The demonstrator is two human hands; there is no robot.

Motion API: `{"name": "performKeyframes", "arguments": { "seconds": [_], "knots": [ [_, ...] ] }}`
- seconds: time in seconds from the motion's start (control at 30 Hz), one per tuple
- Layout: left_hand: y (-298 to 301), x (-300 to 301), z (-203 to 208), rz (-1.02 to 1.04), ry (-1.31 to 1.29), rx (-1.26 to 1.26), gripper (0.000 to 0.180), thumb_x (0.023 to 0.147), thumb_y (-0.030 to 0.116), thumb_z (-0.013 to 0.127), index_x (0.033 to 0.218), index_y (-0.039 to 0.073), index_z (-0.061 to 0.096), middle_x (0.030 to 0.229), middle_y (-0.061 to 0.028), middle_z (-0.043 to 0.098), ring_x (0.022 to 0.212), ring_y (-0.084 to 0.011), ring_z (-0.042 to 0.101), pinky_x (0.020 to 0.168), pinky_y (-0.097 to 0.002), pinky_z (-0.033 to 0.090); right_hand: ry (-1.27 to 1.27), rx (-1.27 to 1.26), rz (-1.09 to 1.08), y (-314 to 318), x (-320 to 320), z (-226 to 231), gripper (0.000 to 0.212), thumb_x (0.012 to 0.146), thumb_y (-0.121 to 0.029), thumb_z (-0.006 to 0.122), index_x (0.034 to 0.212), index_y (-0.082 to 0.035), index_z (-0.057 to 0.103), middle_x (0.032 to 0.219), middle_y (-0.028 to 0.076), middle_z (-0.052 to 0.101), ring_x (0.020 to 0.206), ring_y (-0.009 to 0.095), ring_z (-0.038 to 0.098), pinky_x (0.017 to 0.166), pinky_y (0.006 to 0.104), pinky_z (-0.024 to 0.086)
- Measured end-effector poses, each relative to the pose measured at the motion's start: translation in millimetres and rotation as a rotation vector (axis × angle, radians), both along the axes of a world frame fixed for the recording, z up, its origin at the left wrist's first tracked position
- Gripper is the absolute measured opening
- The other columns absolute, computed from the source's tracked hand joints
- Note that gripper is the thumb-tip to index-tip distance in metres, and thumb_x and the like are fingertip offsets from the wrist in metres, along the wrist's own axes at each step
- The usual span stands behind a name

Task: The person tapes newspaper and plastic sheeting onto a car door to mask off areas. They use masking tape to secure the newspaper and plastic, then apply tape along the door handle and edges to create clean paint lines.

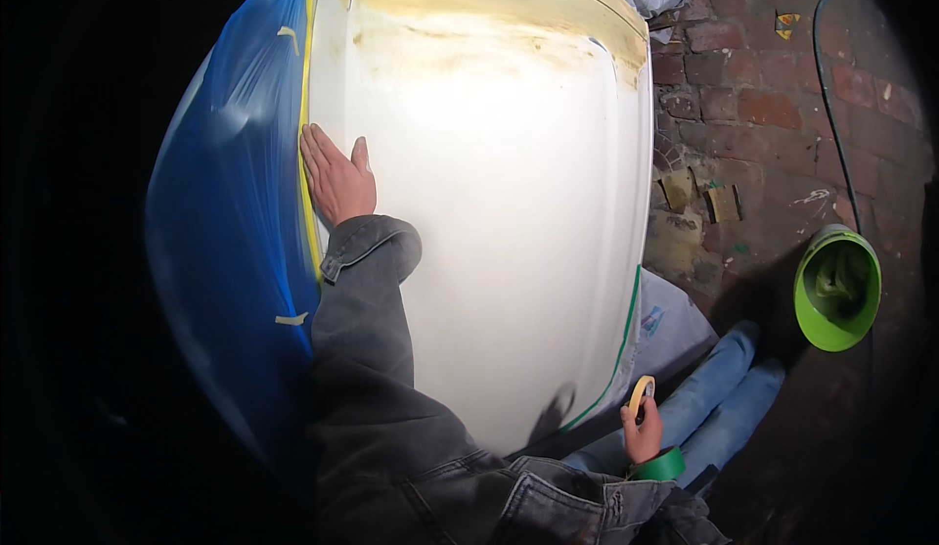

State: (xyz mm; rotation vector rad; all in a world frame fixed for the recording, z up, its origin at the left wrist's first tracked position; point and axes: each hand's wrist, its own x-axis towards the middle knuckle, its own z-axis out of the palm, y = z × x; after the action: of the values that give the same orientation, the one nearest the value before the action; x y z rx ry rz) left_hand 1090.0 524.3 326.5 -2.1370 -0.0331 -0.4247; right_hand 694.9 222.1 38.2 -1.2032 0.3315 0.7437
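Note:
My left hand (339, 175) lies flat along the left edge of a large white car panel (489, 251), fingers stretched out and thumb apart. Its fingertips touch a strip of yellow masking tape (310, 66), which runs down that edge where blue plastic sheeting (220, 212) begins. In my right hand (643, 437), near the panel's lower right corner, is a roll of yellow masking tape (638, 398) pinched upright. A wider green tape roll (661, 466) sits around my right wrist. Toward its far end the panel turns yellowish and patchy.
A bright green bucket (831, 335) stands at right on the brick floor (768, 110), with a dark hose (829, 105) behind it. Small worn sanding pieces (724, 203) lie beside the panel. Green tape (626, 340) and grey sheeting (675, 325) border its lower right corner.

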Motion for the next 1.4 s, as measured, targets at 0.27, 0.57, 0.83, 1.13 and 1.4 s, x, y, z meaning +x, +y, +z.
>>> {"name": "performKeyframes", "arguments": {
  "seconds": [0.27, 0.57, 0.83, 1.13, 1.4],
  "knots": [
    [3, 52, -3, -0.061, -0.003, 0.011, 0.07, 0.094, 0.039, 0.053, 0.139, -0.01, 0.032, 0.145, -0.0266, 0.035, 0.138, -0.036, 0.03, 0.115, -0.0399, 0.024, 0.062, 0.093, -0.121, 26, 16, -7, 0.018, 0.089, -0.013, 0.064, 0.094, -0.002, 0.051, 0.074, 0.008, 0.052, 0.066, 0.016, 0.05, 0.062, 0.0314, 0.041],
    [8, 94, -1, -0.087, 0.005, 0.074, 0.07, 0.094, 0.041, 0.052, 0.139, -0.009, 0.032, 0.146, -0.0253, 0.034, 0.139, -0.034, 0.03, 0.115, -0.0396, 0.024, 0.044, 0.043, -0.139, 39, 15, -17, 0.017, 0.089, -0.01, 0.063, 0.096, -0.002, 0.051, 0.075, 0.007, 0.053, 0.067, 0.014, 0.051, 0.062, 0.0302, 0.042],
    [5, 112, -1, -0.085, 0.046, 0.115, 0.067, 0.095, 0.041, 0.05, 0.141, -0.004, 0.032, 0.147, -0.0234, 0.033, 0.139, -0.0329, 0.029, 0.115, -0.04, 0.022, 0.039, 0.054, -0.163, 39, 22, -15, 0.015, 0.089, -0.009, 0.061, 0.097, -0.001, 0.051, 0.076, 0.007, 0.054, 0.069, 0.014, 0.052, 0.063, 0.0301, 0.043],
    [1, 119, 1, -0.1, 0.068, 0.105, 0.063, 0.096, 0.039, 0.049, 0.14, -0.003, 0.035, 0.147, -0.0221, 0.035, 0.137, -0.034, 0.032, 0.114, -0.0414, 0.024, 0.096, 0.087, -0.15, 36, 20, -15, 0.016, 0.088, -0.008, 0.063, 0.097, -0.001, 0.051, 0.08, 0.01, 0.057, 0.072, 0.019, 0.055, 0.065, 0.032, 0.044],
    [-71, 68, -49, -0.276, 0.208, -0.207, 0.053, 0.088, 0.021, 0.062, 0.134, 0.0, 0.044, 0.142, -0.0198, 0.04, 0.133, -0.035, 0.037, 0.111, -0.0411, 0.032, 0.075, 0.067, -0.194, 29, 21, -12, 0.014, 0.093, -0.012, 0.058, 0.098, -0.001, 0.053, 0.075, 0.008, 0.055, 0.067, 0.016, 0.052, 0.062, 0.0309, 0.043]
  ]
}}
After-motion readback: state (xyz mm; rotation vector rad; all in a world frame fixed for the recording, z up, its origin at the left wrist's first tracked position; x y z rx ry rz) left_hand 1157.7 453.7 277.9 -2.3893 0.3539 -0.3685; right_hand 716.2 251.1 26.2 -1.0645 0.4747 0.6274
